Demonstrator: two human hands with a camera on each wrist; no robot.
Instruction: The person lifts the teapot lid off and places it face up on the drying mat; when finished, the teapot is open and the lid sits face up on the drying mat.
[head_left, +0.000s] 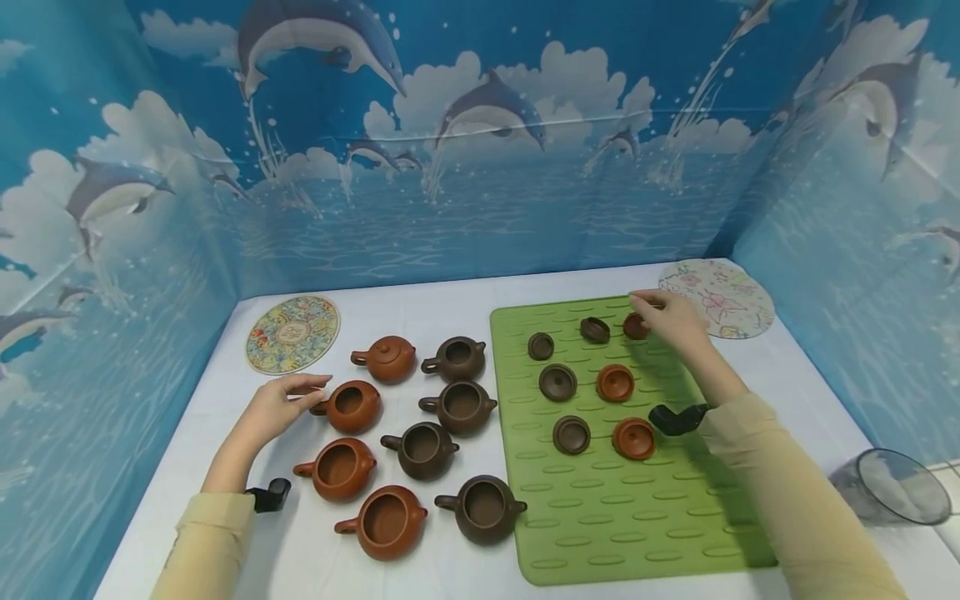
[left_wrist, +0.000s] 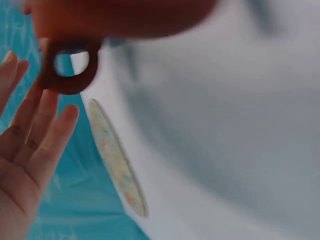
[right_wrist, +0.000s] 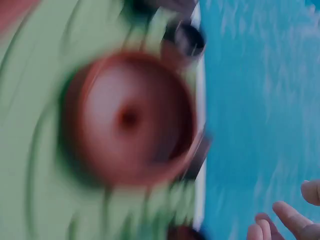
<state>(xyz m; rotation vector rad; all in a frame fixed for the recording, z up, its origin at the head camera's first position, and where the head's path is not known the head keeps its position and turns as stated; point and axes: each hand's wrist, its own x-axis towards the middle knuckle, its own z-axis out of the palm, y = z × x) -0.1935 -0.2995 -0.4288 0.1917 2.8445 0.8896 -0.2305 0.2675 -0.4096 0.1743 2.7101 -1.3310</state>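
My left hand is at the handle of a reddish-brown clay teapot without a lid. In the left wrist view its fingers are straight beside the loop handle; whether they touch it I cannot tell. My right hand hovers over the far right of the green mat, by a small reddish lid. The right wrist view shows its fingers loosely extended, with nothing visible between them. A tilted dark brown lid lies left of it. One reddish teapot wears its lid.
Several lidless dark teapots stand in a column beside the green mat. More upturned lids lie on the mat. Round patterned discs lie at the back left and back right. A clear glass stands at the right.
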